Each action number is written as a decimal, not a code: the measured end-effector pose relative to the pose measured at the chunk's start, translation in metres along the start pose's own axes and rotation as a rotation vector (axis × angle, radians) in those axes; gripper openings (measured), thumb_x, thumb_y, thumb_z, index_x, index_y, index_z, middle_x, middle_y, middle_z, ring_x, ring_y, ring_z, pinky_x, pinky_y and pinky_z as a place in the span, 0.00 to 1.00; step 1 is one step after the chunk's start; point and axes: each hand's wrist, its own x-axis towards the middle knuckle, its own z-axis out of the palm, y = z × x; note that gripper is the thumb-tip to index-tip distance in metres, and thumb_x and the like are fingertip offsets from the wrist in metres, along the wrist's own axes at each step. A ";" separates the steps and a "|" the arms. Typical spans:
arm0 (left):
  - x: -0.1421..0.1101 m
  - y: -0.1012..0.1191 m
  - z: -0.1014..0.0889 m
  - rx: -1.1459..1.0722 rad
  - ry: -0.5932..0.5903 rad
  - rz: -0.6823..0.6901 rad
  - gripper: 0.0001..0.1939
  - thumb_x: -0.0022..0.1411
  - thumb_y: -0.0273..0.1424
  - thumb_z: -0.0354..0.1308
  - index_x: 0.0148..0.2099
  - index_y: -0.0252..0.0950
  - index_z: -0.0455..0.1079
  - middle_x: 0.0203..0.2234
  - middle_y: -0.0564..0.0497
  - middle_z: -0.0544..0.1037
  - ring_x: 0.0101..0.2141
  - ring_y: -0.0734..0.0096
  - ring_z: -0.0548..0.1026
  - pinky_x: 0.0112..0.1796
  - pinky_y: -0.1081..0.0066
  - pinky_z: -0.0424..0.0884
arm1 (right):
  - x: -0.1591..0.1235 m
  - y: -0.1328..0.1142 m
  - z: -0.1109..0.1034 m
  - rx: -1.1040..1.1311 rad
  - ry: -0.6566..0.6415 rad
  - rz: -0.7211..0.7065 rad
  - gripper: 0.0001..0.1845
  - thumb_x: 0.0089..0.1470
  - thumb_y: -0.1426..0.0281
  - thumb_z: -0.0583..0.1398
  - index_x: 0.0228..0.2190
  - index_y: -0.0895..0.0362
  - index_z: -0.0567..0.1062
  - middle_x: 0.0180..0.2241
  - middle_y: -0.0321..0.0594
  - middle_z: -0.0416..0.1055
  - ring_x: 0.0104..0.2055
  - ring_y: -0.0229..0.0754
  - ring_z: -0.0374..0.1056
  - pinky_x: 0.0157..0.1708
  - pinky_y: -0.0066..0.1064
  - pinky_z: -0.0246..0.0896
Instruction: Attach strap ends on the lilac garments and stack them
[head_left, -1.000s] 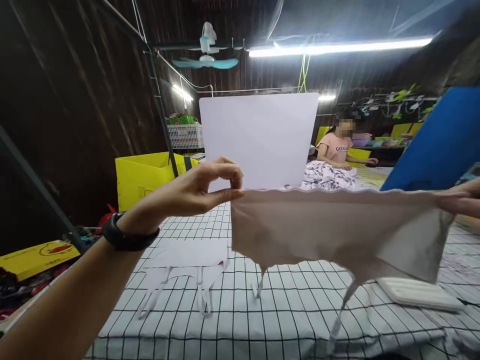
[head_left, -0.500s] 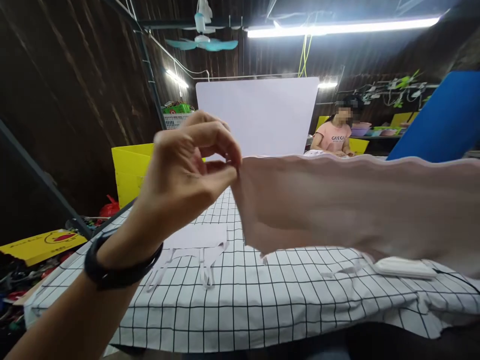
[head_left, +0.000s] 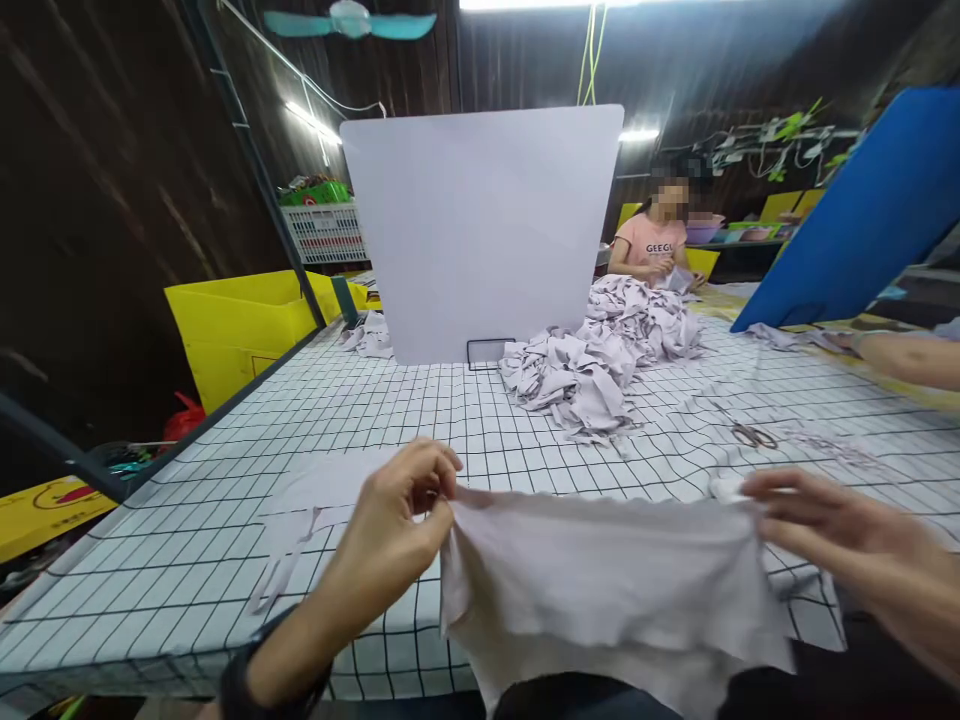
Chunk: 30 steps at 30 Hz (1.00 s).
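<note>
A thin, pale pinkish-grey piece of fabric (head_left: pixel 600 570) hangs stretched low in front of me, over the near edge of the table. My left hand (head_left: pixel 401 515), with a dark band on its wrist, pinches the upper left corner between thumb and fingers. At the upper right corner, my right hand (head_left: pixel 847 530) grips the cloth; that hand is slightly blurred. The fabric's lower edge curves up in the middle. Left of my left hand, a flat pale garment piece with straps (head_left: pixel 289 555) lies on the checked tablecloth (head_left: pixel 420 410).
Beyond are a heap of crumpled pale pieces (head_left: pixel 577 380), scissors (head_left: pixel 752 435) and an upright white board (head_left: pixel 487 230). A blue board (head_left: pixel 847 210) leans at right, near another person's arm (head_left: pixel 911 358). A co-worker (head_left: pixel 651 245) handles cloth behind the heap. Yellow boxes (head_left: pixel 240 330) stand left.
The fabric has come down from eye height to the table's near edge, my left hand lowering with it. My right hand has come into view. The view has tilted down, showing the heap and scissors.
</note>
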 end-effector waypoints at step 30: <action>0.040 -0.074 0.221 0.469 -0.717 0.442 0.38 0.73 0.54 0.39 0.73 0.35 0.49 0.72 0.36 0.47 0.72 0.51 0.43 0.68 0.42 0.40 | -0.085 0.070 0.115 0.222 -0.120 0.343 0.31 0.47 0.39 0.63 0.30 0.56 0.79 0.30 0.43 0.77 0.36 0.49 0.73 0.40 0.35 0.69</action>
